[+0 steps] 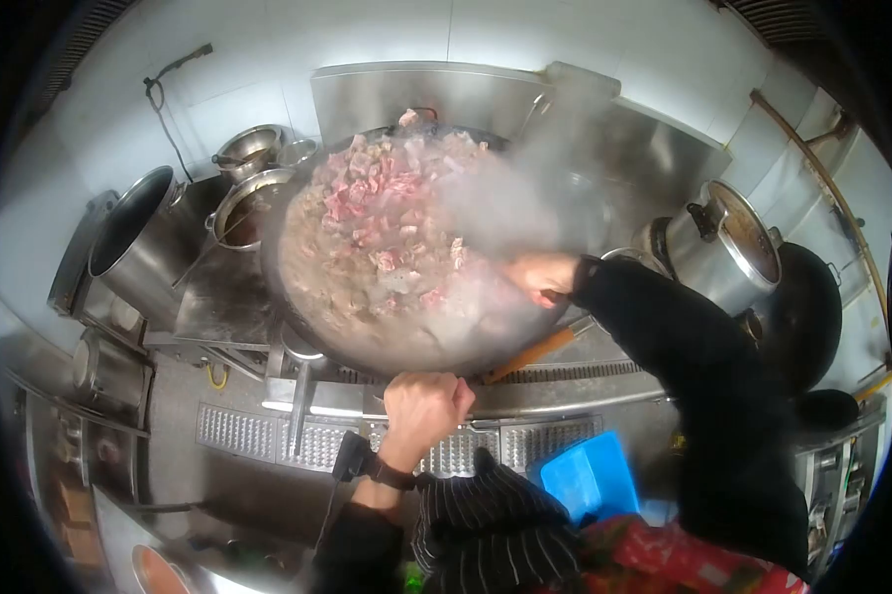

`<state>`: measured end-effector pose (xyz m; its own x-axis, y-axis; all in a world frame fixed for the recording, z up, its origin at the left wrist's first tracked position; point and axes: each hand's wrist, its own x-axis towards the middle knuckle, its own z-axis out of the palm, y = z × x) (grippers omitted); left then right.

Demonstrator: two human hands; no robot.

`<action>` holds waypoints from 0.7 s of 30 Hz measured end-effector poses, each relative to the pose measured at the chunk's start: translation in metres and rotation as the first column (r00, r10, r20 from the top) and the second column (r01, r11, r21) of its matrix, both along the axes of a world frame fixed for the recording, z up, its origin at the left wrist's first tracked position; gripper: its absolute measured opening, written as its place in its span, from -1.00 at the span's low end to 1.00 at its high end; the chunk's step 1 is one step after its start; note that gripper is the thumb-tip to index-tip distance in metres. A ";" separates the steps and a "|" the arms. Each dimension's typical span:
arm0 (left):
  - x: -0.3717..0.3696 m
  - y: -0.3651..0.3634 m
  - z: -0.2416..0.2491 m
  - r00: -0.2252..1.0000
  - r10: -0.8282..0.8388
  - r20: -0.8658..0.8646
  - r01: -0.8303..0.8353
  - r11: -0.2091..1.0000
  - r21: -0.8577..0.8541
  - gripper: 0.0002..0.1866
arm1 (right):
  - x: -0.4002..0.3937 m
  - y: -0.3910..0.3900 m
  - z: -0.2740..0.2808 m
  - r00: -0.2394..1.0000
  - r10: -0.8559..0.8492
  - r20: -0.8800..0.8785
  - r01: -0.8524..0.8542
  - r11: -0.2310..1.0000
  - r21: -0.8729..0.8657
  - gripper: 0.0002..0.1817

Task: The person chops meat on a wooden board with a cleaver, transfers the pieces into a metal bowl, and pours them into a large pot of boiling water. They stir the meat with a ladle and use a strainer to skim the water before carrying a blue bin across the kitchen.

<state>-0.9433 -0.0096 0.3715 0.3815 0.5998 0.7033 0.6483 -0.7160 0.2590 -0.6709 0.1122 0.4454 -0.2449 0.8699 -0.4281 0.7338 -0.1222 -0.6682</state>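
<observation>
A very wide wok holds pinkish and greyish chunks of meat in cloudy liquid, under thick steam. My right hand reaches over the wok's right side with its fingers curled downward, partly blurred by steam. My left hand is closed in a fist at the wok's near rim, knuckles upward; its palm side is hidden. Just right of this fist, a wooden handle slants along the near-right rim. What either hand grips, I cannot tell.
Left of the wok stand a tall steel pot, a smaller pot with a ladle, and a steel bowl. A large pot and a dark wok are at right. A blue bin sits below.
</observation>
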 end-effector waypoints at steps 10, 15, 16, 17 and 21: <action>0.002 -0.006 -0.008 0.999 0.043 -0.007 -0.043 0.999 0.019 -0.77 | 0.046 -0.161 0.103 0.711 -0.302 0.635 -0.202 0.778 0.595 -0.57; 0.002 -0.007 -0.006 0.999 0.048 -0.011 -0.048 0.999 -0.011 -0.77 | 0.072 -0.072 0.087 0.848 -0.395 0.353 -0.031 0.629 0.777 -0.66; 0.001 -0.007 -0.006 1.000 0.023 0.003 -0.023 1.000 -0.019 -0.77 | 0.063 -0.045 0.087 0.879 -0.392 0.273 0.013 0.591 0.807 -0.67; 0.001 -0.005 -0.005 1.000 0.000 0.018 0.000 1.000 -0.024 -0.77 | 0.060 -0.010 0.085 0.857 -0.415 0.304 0.035 0.637 0.770 -0.69; -0.001 -0.004 -0.003 1.000 -0.002 -0.014 0.002 0.998 -0.060 -0.71 | 0.019 0.093 0.086 0.815 -0.478 0.328 0.042 0.613 0.789 -0.73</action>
